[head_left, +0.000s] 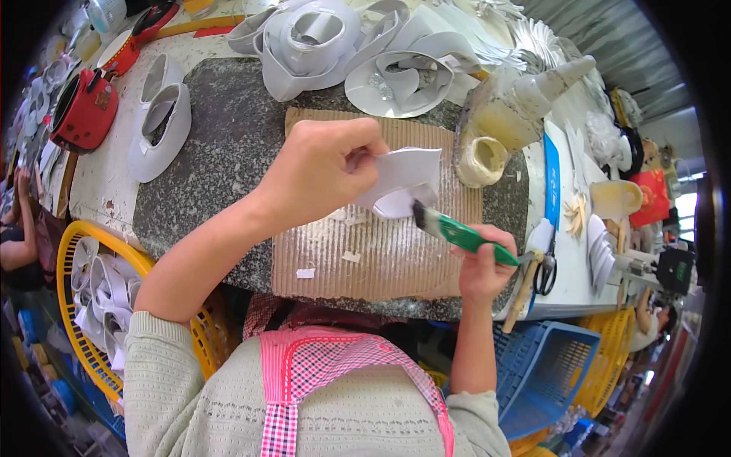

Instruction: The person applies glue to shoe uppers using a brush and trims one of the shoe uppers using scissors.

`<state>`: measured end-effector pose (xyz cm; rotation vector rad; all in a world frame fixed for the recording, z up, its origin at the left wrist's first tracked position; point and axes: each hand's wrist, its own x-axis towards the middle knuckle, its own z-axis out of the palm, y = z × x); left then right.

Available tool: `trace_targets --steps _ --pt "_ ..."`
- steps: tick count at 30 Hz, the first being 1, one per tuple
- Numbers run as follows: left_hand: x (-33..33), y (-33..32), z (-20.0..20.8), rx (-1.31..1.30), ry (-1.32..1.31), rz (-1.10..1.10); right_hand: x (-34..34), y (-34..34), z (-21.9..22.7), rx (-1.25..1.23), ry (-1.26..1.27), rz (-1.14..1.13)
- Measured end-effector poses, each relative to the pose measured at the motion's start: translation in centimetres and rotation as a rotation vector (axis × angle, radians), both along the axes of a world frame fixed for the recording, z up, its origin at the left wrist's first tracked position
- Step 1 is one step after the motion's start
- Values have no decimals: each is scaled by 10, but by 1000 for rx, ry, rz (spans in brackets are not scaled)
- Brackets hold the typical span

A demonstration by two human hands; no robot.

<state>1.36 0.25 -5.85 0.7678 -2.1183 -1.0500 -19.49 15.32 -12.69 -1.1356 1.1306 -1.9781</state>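
My left hand (327, 164) is closed in a pinch on the edge of a white shoe upper piece (403, 174), held above a sheet of corrugated cardboard (365, 266). In my right hand (487, 266) is a green-handled brush (461, 233). Its dark bristles point left and are at the lower edge of the white piece; whether they touch it I cannot tell. Small white scraps (305, 273) lie on the cardboard, which has pale, shiny smears. Right of the cardboard's far corner stands a glue-crusted container (481, 161) with a round mouth.
White shoe uppers (312, 46) are piled at the back, with a pair (161, 122) at the left. A red pot (85, 110) stands far left. Scissors (545, 270) lie at the right. A yellow basket (72, 259) of white pieces and a blue crate (544, 373) flank me.
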Motion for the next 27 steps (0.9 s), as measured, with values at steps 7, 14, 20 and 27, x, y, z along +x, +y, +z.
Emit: trace_targets --steps 7,14,20,27 --pt "-32 8 12 -204 -7 -62 4 -17 8 29 1176 -160" --pt "-29 0 -2 -179 -49 -83 11 -8 -10 103 1061 -61" --pt "-11 5 23 -396 168 32 -47 -14 6 -37 102 -74" --pt "-16 20 34 -1156 -39 -135 -121 -45 31 111 572 -89"
